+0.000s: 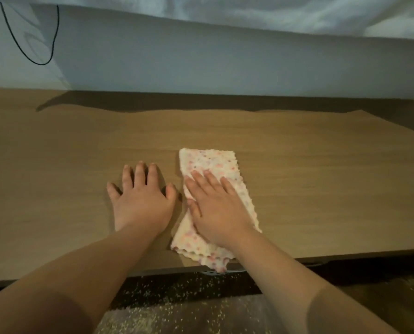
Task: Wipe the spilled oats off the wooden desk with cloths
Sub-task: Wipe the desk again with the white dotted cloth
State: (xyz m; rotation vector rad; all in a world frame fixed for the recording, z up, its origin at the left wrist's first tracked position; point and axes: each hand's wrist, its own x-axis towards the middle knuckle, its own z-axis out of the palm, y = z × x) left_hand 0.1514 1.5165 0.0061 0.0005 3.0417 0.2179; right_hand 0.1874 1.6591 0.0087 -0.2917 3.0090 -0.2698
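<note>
Folded cloth [213, 162] at tabletop [321, 189] front edge is pressed flat by R hand [215, 208], fingers straight; L hand [140, 196] is spread on bare wood beside it; even pressure and overlapping strokes twd edge are advised, oats [167, 297] being seen below.

The right hand [219, 208] presses flat on a folded, pink-dotted white cloth [214, 165]; the left hand [140, 197] rests spread on the light wooden worktop [321, 189], pale scattered oats [177, 288] below its edge.

I see a light-brown wooden desk [321, 189] bearing a folded white, pink-dotted cloth [210, 160] under the right hand [215, 210] fingers [210, 182], with the left hand [140, 203] flat beside it.
</note>
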